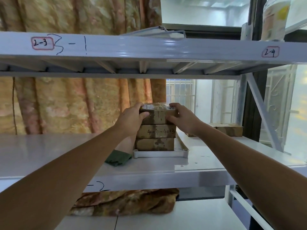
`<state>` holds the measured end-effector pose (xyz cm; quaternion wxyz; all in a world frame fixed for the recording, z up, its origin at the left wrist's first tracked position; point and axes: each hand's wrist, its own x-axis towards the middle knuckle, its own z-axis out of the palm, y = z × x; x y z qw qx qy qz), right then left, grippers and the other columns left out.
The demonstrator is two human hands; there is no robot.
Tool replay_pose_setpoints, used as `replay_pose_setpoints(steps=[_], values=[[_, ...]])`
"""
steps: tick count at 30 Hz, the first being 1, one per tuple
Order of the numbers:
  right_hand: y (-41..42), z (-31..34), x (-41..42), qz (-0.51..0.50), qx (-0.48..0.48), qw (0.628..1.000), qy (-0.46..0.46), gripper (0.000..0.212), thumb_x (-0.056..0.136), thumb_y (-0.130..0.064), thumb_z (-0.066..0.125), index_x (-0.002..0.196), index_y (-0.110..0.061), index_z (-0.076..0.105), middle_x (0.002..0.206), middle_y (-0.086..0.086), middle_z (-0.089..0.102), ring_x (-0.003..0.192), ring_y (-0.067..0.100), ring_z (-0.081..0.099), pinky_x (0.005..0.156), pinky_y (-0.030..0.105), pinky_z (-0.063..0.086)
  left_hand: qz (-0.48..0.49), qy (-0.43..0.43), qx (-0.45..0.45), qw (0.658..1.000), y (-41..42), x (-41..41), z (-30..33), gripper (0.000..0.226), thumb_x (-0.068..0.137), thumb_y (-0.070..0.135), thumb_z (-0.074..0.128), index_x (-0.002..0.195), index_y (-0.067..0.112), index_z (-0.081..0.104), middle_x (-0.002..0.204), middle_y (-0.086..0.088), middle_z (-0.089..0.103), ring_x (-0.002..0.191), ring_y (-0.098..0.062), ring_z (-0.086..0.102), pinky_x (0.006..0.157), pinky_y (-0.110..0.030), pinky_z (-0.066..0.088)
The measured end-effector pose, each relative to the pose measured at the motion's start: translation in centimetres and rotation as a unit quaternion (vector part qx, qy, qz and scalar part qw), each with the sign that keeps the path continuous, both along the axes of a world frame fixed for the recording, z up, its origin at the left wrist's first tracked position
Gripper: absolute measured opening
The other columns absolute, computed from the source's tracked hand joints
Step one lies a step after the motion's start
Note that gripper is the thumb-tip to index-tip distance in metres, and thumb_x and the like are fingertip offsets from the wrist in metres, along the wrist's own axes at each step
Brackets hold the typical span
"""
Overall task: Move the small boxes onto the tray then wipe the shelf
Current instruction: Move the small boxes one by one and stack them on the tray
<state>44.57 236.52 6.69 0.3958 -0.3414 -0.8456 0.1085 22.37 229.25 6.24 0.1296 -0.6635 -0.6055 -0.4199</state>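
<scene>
Both hands are gripping the top cardboard box point(157, 114) of a stack of three brown boxes standing in a white tray point(160, 154) on the middle shelf point(49, 151) of a white metal rack. The left hand point(132, 119) is curling its fingers over the left top edge of that box, with the thumb pressing against the front face. The right hand point(181, 117) is curling over the right top edge in the same way, thumb on the front face. The middle box point(156, 131) is carrying handwritten characters on its front, and the bottom box point(154, 144) is resting directly on the tray floor. A folded green cloth point(118, 158) is lying on the shelf just beside the tray's left front corner. A further cardboard box point(230, 129) is sitting on the same shelf, well apart to the right, near the rack's diagonal brace point(264, 113). The upper shelf beam point(149, 48) is bearing red-bordered labels reading "2-3" and "2-4". A patterned orange curtain point(74, 103) is hanging behind the rack on the left, and a barred window point(181, 92) is showing behind it at centre. A bundle of patterned fabric point(126, 202) is lying on the lower shelf.
</scene>
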Motion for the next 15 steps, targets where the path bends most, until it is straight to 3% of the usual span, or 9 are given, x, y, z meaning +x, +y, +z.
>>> replay_pose_setpoints(steps=[3,6,9,15], values=[[0.6,0.0,-0.1,-0.008,0.01,1.0,-0.004,0.058,0.092,-0.042,0.055,0.143,-0.023,0.036,0.133,0.008,0.05,0.107,0.023,0.053,0.084,0.031,0.045,-0.001,-0.004,0.008,1.0,0.4,-0.2,0.0,0.044,0.099,0.043,0.05,0.137,0.022,0.047,0.105,0.004,0.062,0.082,-0.011,0.055,0.059,-0.023,0.042],[0.9,0.1,-0.2,-0.012,0.017,1.0,-0.008,0.058,0.091,-0.044,0.055,0.142,-0.023,0.037,0.13,0.008,0.047,0.102,0.021,0.052,0.079,0.027,0.04,0.001,-0.015,0.017,1.0,0.8,-0.5,-0.2,0.042,0.099,0.043,0.051,0.136,0.023,0.048,0.098,0.01,0.056,0.073,0.002,0.051,0.054,-0.015,0.037],[1.1,0.0,-0.1,-0.011,0.015,1.0,-0.022,0.058,0.091,-0.045,0.055,0.143,-0.024,0.037,0.128,0.009,0.048,0.101,0.021,0.052,0.074,0.024,0.039,-0.006,-0.01,0.009,1.0,0.8,-0.8,-0.5,0.044,0.099,0.045,0.05,0.137,0.023,0.047,0.097,0.01,0.056,0.071,0.006,0.049,0.053,-0.015,0.038],[1.0,0.3,0.1,-0.009,0.02,0.999,-0.043,0.064,0.092,-0.044,0.056,0.147,-0.023,0.031,0.132,0.01,0.05,0.1,0.02,0.052,0.08,0.028,0.038,-0.007,0.002,-0.009,1.0,0.6,-1.1,-0.2,0.046,0.097,0.049,0.049,0.138,0.027,0.045,0.102,0.009,0.058,0.075,0.004,0.05,0.055,-0.019,0.037]])
